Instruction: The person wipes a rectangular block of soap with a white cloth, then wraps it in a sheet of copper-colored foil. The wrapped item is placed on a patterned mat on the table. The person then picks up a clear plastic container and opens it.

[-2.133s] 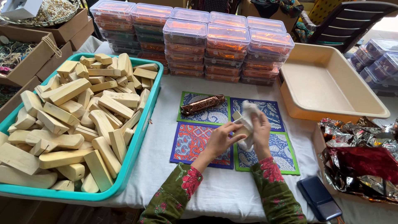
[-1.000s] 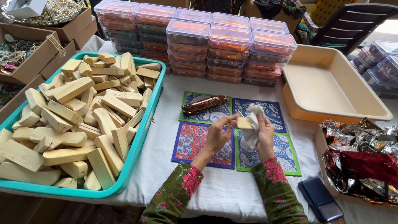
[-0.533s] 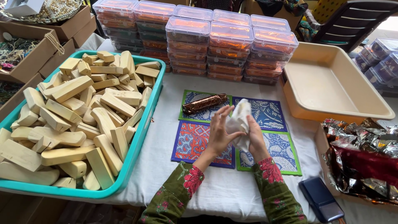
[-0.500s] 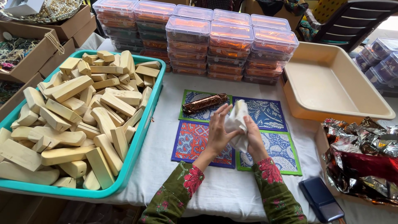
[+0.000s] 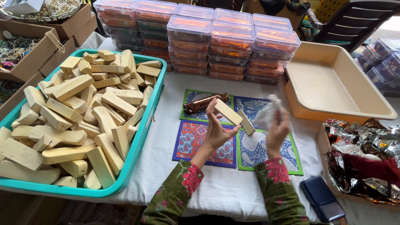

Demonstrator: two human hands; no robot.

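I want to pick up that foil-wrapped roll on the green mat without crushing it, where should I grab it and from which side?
Judging by its shape, grip the foil-wrapped roll across its thick middle, coming straight down from above. It lies flat and slightly slanted on the green mat, long sides free, and the twisted ends look flimsy. The left hand is nearest.
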